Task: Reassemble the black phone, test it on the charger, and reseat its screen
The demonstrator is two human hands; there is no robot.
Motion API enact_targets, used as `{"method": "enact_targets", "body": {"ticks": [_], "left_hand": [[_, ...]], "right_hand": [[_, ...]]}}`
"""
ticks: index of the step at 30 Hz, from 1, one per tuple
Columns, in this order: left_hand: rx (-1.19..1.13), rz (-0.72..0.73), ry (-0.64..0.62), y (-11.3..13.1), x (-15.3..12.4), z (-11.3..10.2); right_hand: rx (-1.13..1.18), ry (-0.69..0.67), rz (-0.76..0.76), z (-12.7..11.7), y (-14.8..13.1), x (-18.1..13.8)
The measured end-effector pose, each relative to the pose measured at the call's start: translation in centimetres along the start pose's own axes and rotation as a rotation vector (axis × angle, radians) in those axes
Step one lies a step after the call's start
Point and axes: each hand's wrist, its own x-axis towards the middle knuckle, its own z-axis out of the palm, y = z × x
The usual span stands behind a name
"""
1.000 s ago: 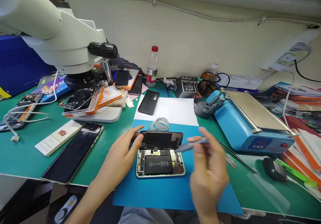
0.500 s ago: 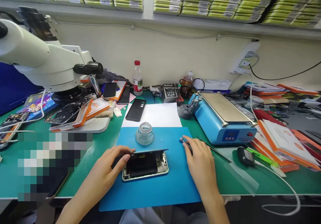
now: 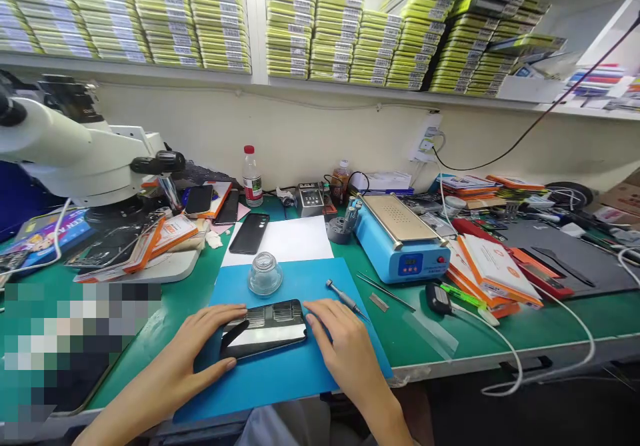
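Green workbench [image 3: 500, 339], cluttered. White microscope [image 3: 65, 153] far left over a stack of phone parts. Blue heating plate machine [image 3: 400, 243] right of centre, well apart from the hands. Blue mat [image 3: 280, 379] at the near edge, white paper sheet [image 3: 293, 239] behind it with a black phone back [image 3: 250, 233] on its left edge. Phone [image 3: 265, 329] flat on the mat, screen closed and facing up, between both hands. Left hand [image 3: 200, 353] cupped loosely round its left end, thumb along the near edge, fingers [image 3: 227, 311] over the far corner. Right hand [image 3: 340, 343] spread flat, fingertips [image 3: 311, 309] touching the right edge, gripping nothing. Small glass jar [image 3: 265, 274] just behind the phone. Screwdriver [image 3: 345, 297] lying on the mat, just beyond the right hand.
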Motion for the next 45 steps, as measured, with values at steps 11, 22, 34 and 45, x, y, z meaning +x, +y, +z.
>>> {"method": "enact_targets", "body": {"ticks": [11,22,34,45], "left_hand": [[-0.002,0.0,0.015,1.6,-0.1,-0.9],[-0.003,-0.016,0.012,3.2,-0.4,-2.2],[0.283,0.111,0.046,3.2,2.2,1.7],[0.515,0.403,0.317,4.0,1.2,2.5]], "right_hand": [[0.043,-0.003,-0.091,0.2,0.3,-0.7],[0.013,0.01,-0.19,0.1,0.7,-0.1],[0.023,-0.051,-0.125,0.4,0.7,-0.5],[0.189,-0.093,0.234,0.8,0.4,0.4]]}}
